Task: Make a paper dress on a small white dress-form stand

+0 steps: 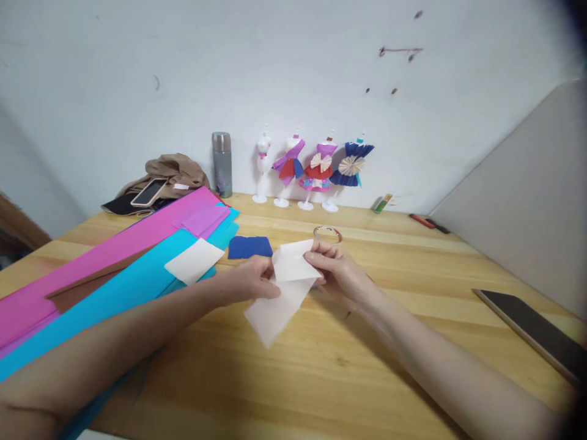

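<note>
Both hands hold a thin white sheet of paper [296,261] above the middle of the table. It is folded over at the top, and its lower part [275,311] hangs down at a slant. My left hand [250,280] grips the left edge, thumb on the near side. At the right edge, my right hand [337,269] pinches the folded part between thumb and fingers. Just behind my left hand lies a dark blue piece of paper [250,247]. A roll of tape [328,233] rests beyond my right hand. Another white piece [195,261] lies on the blue sheets.
Pink sheets [114,238] and light blue sheets [114,293] cover the table's left side. Several small dress forms [321,162] in paper clothes stand along the wall beside a flask [222,165]. A phone [149,192] lies near brown cloth [177,168]; a dark tablet-like slab [527,327] is at right.
</note>
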A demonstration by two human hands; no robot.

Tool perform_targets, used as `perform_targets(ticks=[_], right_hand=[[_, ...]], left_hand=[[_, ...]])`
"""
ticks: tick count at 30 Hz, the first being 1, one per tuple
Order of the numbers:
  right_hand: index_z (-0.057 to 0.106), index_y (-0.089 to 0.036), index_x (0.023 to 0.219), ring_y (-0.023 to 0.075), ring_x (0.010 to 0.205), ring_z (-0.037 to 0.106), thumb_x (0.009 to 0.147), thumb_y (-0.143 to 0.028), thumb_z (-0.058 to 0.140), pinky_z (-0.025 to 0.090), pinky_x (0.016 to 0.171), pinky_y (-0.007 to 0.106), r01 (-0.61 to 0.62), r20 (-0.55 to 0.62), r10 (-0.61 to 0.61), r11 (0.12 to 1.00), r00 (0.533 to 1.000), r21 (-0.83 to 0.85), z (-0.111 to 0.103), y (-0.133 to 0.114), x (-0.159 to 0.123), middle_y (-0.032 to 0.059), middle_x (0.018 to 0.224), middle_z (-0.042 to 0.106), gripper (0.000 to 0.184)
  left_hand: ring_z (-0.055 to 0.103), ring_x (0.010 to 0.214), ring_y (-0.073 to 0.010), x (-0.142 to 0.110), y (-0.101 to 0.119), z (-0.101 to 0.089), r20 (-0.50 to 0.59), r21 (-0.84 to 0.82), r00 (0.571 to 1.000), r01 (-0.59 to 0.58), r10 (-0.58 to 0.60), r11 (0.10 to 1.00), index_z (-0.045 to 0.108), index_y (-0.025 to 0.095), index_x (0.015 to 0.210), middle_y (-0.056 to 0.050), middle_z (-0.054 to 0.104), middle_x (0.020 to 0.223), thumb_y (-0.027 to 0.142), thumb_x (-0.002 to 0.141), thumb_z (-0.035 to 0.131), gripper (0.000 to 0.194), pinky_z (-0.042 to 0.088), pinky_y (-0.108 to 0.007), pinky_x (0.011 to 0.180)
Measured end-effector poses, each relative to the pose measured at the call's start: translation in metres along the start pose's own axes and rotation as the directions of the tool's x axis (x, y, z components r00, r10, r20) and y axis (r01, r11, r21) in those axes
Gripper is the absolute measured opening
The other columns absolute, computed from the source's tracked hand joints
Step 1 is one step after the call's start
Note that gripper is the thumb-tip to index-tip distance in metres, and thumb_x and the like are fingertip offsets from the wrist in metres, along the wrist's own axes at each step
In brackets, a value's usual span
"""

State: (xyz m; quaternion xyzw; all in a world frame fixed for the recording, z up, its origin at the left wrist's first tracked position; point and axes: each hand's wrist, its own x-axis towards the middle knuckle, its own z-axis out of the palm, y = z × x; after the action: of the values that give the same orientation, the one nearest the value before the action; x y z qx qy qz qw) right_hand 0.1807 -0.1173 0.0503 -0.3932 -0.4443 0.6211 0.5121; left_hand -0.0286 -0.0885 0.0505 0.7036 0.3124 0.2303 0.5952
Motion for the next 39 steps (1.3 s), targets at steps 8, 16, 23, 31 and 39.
perform_targets(ticks=[8,16,23,31,39], right_hand=[[0.064,-0.02,0.072,0.0068,0.04,0.036,0.067,-0.046,0.09,0.026,0.045,0.022,0.045,-0.026,-0.046,0.997,0.999,-0.058,-0.002,-0.002,-0.002,-0.0076,0.042,0.049,0.037],[0.064,-0.019,0.073,0.0067,0.042,0.036,0.071,-0.058,0.088,0.022,0.043,0.022,0.103,0.0,-0.104,0.982,0.995,-0.161,0.0,0.001,-0.003,-0.0056,0.046,0.052,0.045],[0.066,-0.02,0.07,0.007,0.043,0.042,0.064,-0.049,0.091,0.031,0.043,0.023,0.129,-0.039,-0.144,0.955,0.989,-0.266,0.004,-0.001,-0.002,-0.006,0.052,0.054,0.039],[0.073,-0.022,0.072,0.0097,0.051,0.048,0.069,-0.041,0.087,0.037,0.048,0.025,0.204,-0.068,-0.238,0.923,0.969,-0.327,0.0,-0.002,-0.002,-0.0039,0.057,0.059,0.024],[0.071,-0.02,0.07,0.0065,0.037,0.037,0.065,-0.045,0.088,0.026,0.039,0.022,0.162,-0.156,-0.214,0.943,0.964,-0.289,0.012,-0.006,-0.009,-0.0072,0.043,0.049,0.031]], left_hand=[[0.072,0.098,-0.0247,-0.002,0.014,-0.006,-0.022,-0.293,0.989,-0.144,0.144,0.945,0.077,0.015,0.107,-0.01,0.078,0.1,0.044,0.075,0.083,0.043,0.053,-0.035,0.092],[0.056,0.062,-0.0119,0.0,0.011,-0.002,-0.316,-0.202,0.949,-0.08,0.012,0.976,0.067,0.014,0.063,-0.001,0.066,0.063,0.04,0.062,0.086,0.032,0.044,-0.025,0.066],[0.047,0.055,-0.01,-0.001,0.017,-0.003,-0.398,-0.139,0.917,-0.081,0.02,0.987,0.073,0.016,0.068,0.002,0.059,0.056,0.043,0.064,0.081,0.029,0.037,-0.024,0.055],[0.046,0.05,-0.0085,-0.005,0.025,0.003,-0.462,-0.091,0.887,-0.033,-0.013,0.995,0.072,0.017,0.062,0.003,0.059,0.052,0.034,0.065,0.078,0.018,0.031,-0.022,0.047],[0.045,0.037,-0.007,-0.01,0.032,0.011,-0.415,-0.258,0.898,0.038,-0.146,0.965,0.069,0.014,0.076,0.002,0.061,0.047,0.033,0.066,0.077,0.023,0.029,-0.02,0.04]])
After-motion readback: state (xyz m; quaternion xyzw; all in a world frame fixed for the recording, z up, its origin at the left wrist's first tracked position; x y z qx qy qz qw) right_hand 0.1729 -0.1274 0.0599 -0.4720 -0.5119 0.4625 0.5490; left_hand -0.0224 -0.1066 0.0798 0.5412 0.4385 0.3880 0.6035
